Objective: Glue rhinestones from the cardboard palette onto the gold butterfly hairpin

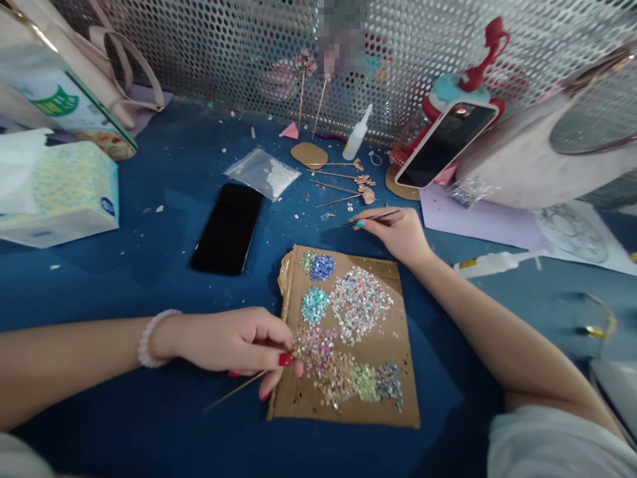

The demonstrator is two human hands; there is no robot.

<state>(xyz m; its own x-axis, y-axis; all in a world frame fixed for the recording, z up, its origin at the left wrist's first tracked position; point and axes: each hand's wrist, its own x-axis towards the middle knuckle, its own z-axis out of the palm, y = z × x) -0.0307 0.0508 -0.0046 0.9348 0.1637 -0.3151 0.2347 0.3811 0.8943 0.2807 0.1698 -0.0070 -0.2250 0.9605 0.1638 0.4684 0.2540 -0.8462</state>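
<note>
My left hand (239,342) is closed on a thin metal hairpin stick (233,392), whose shaft sticks out below the fingers toward the lower left. The pin's head is hard to tell apart from the rhinestones behind it. Under those fingertips lies the left edge of a cardboard sheet (401,352). Piles of loose rhinestones sit on it: clear ones (358,299), blue (322,267), turquoise (315,305), champagne (336,380) and other colours. Beyond the cardboard's upper right corner, my right hand (401,232) pinches metal tweezers (385,215), tips pointing left just above the table.
Several hairpin sticks with metal flower ends (365,192) lie past the cardboard, near a glue bottle (357,136) and a small plastic bag (263,172). A black phone (227,229) lies left; another phone (448,143) leans right. A tissue box (60,189) stands far left.
</note>
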